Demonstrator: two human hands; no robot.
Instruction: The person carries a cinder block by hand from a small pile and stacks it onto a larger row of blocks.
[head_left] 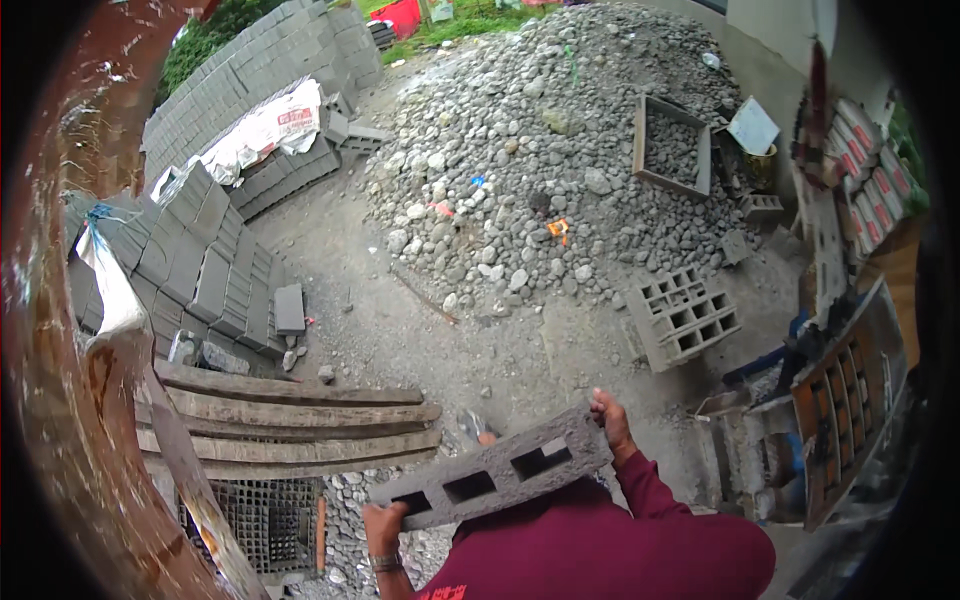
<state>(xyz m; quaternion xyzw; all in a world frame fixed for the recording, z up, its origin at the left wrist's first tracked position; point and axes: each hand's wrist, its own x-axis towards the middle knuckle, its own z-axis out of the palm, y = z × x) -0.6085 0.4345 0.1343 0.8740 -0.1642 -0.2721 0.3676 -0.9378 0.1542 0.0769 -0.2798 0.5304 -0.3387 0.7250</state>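
A grey hollow concrete block [492, 468] is held out in front of me, its three openings facing up and its right end raised. At the lower left end, my left hand [383, 530] is closed round the block, a watch on its wrist. My right hand [612, 420] grips the upper right end, fingers over the edge. Beyond my right hand, a small stack of hollow blocks [685, 315] stands on the ground. Part of a foot [485, 437] shows just past the held block.
Wooden planks [300, 415] lie at left above a dark grate [265, 520]. Block stacks [200, 260] line the left side. A gravel heap [520, 150] fills the far middle, with a wooden frame [640, 140] on it. At right stands a block-moulding machine [845, 400].
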